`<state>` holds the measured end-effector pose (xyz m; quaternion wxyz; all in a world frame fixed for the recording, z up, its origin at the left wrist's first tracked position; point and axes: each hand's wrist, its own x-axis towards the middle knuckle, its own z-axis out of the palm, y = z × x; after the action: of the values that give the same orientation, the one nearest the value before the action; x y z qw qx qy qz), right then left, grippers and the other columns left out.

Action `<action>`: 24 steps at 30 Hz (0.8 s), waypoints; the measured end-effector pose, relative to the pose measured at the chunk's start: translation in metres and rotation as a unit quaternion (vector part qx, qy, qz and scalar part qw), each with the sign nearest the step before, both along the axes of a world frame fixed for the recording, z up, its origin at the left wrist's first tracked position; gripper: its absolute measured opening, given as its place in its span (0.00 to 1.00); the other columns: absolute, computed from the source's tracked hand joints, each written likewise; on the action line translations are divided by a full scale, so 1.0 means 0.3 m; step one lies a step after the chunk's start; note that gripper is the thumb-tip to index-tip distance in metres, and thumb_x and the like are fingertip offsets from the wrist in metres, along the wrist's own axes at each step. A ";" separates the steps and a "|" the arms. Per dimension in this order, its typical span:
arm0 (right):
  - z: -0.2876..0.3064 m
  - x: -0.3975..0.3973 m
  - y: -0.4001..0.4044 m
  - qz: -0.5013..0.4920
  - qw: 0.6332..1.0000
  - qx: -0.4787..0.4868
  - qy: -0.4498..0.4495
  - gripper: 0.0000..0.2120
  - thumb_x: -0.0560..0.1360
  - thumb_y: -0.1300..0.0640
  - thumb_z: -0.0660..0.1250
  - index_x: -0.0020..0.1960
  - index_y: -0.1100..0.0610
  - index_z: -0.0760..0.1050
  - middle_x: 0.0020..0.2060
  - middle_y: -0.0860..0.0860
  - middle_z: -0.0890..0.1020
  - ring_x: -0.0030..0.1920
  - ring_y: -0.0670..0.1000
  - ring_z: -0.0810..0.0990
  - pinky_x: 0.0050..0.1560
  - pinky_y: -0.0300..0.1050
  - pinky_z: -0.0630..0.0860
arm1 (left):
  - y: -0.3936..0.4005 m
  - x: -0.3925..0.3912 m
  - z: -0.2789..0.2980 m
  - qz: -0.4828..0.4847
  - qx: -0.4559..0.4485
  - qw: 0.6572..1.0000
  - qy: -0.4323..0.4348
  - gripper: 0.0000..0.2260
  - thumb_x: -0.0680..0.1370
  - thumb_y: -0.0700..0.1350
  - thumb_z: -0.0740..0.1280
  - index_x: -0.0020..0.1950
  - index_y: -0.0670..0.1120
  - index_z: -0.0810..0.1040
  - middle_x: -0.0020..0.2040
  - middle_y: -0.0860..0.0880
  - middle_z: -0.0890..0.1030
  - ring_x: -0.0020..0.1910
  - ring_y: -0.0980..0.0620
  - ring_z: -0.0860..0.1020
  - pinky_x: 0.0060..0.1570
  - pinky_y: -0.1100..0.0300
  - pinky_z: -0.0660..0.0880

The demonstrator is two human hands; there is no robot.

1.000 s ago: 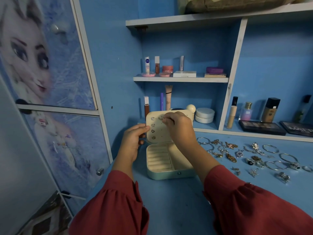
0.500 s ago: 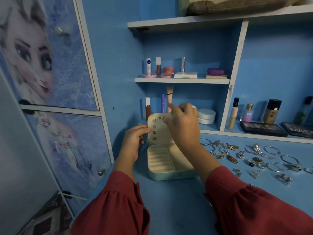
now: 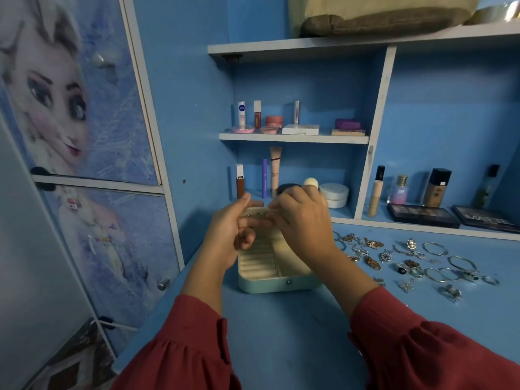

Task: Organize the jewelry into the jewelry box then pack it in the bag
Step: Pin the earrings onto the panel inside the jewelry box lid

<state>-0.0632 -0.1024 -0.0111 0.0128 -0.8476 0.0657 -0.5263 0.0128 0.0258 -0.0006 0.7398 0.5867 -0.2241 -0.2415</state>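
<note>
While loose jewelry [image 3: 408, 263] lies right on the worktop [image 3: 281, 333], both hands' grips, left hand [image 3: 229, 237] and right hand [image 3: 301, 223], grasp the jewelry box [image 3: 270, 277] lid.

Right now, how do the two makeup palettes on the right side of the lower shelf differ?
The left palette lies fully in view, and rows of small pans show through its lid. The right palette is partly cut off by the picture's edge, and its lid carries large lettering instead. Both are dark, flat and rectangular, lying closed side by side on the shelf.

Jewelry box [image 3: 270, 280] on table [image 3: 281, 333], loose jewelry [image 3: 408, 260] to its right, cosmetics [image 3: 281, 122] on shelves behind
</note>
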 end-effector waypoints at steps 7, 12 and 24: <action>-0.043 -0.063 0.000 0.062 0.997 -0.032 0.013 0.03 0.67 0.56 0.72 0.40 0.53 0.79 0.39 0.47 0.79 0.43 0.54 0.75 0.40 0.49 0.70 | 0.017 -0.037 -0.022 -0.030 0.033 0.997 0.069 0.07 0.78 0.44 0.63 0.46 0.42 0.78 0.33 0.40 0.82 0.19 0.59 0.64 0.18 0.70 0.58; -0.069 -0.095 0.001 0.076 0.994 -0.066 0.044 0.03 0.68 0.55 0.72 0.40 0.53 0.80 0.38 0.47 0.79 0.44 0.51 0.72 0.40 0.45 0.66 | 0.044 -0.030 -0.029 -0.066 0.057 0.991 0.105 0.03 0.76 0.36 0.66 0.45 0.39 0.79 0.32 0.41 0.82 0.18 0.61 0.62 0.18 0.72 0.55; -0.054 -0.231 -0.061 0.178 0.960 0.129 0.172 0.07 0.72 0.50 0.69 0.49 0.49 0.82 0.43 0.42 0.80 0.49 0.45 0.74 0.51 0.42 0.70 | 0.067 -0.014 -0.042 -0.105 0.124 0.984 0.068 0.05 0.74 0.30 0.66 0.45 0.37 0.80 0.35 0.38 0.82 0.17 0.62 0.61 0.16 0.72 0.57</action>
<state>-0.1325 -0.1208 -0.0274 0.2043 -0.9146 -0.0176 -0.3486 0.0084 0.0459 -0.0131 0.6452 0.6295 -0.2017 -0.3831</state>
